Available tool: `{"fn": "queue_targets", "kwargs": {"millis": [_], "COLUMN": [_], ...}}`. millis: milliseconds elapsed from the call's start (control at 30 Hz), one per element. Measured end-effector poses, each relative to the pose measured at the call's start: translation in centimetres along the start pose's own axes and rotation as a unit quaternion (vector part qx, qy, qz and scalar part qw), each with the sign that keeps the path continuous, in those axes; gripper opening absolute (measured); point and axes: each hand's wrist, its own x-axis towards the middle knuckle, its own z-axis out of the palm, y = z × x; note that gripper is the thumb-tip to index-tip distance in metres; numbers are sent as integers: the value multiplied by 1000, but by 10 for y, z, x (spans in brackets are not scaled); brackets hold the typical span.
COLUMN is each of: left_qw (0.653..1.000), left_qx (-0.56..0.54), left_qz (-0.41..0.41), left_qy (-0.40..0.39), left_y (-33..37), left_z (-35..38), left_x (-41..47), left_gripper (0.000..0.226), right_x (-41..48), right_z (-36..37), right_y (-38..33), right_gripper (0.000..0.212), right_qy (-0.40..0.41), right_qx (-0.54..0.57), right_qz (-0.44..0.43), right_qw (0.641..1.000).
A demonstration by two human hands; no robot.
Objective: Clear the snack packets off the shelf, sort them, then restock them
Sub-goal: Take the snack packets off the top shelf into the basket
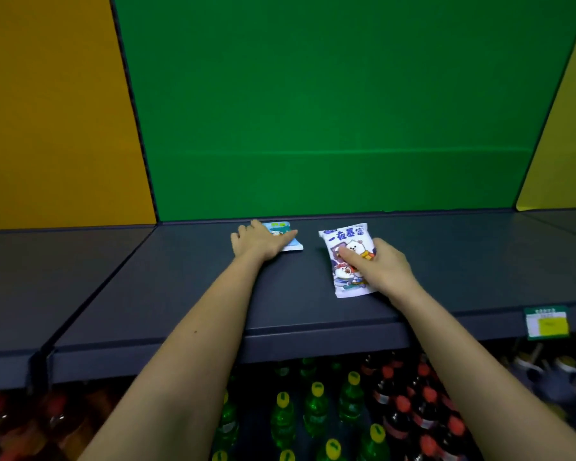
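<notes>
A small light-blue snack packet (288, 236) lies flat at the back of the dark grey shelf (180, 287), against the green back panel. My left hand (256, 242) rests on its left part, thumb laid across it and fingers curled over its far edge. To the right, a white snack packet (345, 242) with cartoon animals and blue lettering lies on the same shelf. My right hand (379, 266) grips it from the right side, thumb pressed on its front.
A green and yellow price tag (547, 322) hangs on the shelf's front edge at the right. Below the shelf stand several green bottles (315, 410) and dark bottles with red caps (423, 404). Orange and yellow panels flank the green one.
</notes>
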Motion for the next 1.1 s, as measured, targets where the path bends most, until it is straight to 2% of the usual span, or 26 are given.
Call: {"fn": "queue_targets", "kwargs": {"millis": [67, 200, 300, 400, 500, 633, 767, 900, 967, 1100], "left_qw": [1000, 995, 989, 983, 968, 936, 908, 869, 841, 790], "left_qx": [-11, -92, -127, -157, -242, -347, -374, -380, -385, -361], "left_qz": [-11, -40, 6, 50, 67, 37, -67, -166, -214, -304], "left_qy": [21, -28, -69, -74, -26, 51, 177, 269, 315, 392], "left_y": [6, 4, -5, -33, -84, -167, -256, -345, -386, -470], "left_z": [5, -3, -19, -52, -93, -145, -190, -229, -246, -268], "left_x": [11, 26, 18, -4, -46, -125, -205, -293, -340, -434], "left_gripper": [92, 74, 46, 38, 27, 38, 13, 3, 11, 12], "right_x": [-1, -2, -4, -11, -24, -45, -95, -177, -224, -326], "right_z": [-1, -1, -4, -3, 15, 66, 140, 220, 258, 332], "right_y": [1, 1, -2, -10, -35, -96, -173, -245, -273, -316], "right_gripper": [44, 46, 47, 45, 43, 35, 22, 30, 26, 25], "right_qy": [-2, -15, -9, -23, -62, -92, -207, -310, -368, -473], "right_qx": [3, -19, -24, -14, 43, 152, 237, 279, 290, 288], "right_qz": [-10, -23, -18, -27, -56, -108, -154, -193, -199, -191], "right_qw": [1000, 999, 1000, 999, 996, 978, 937, 888, 861, 811]}}
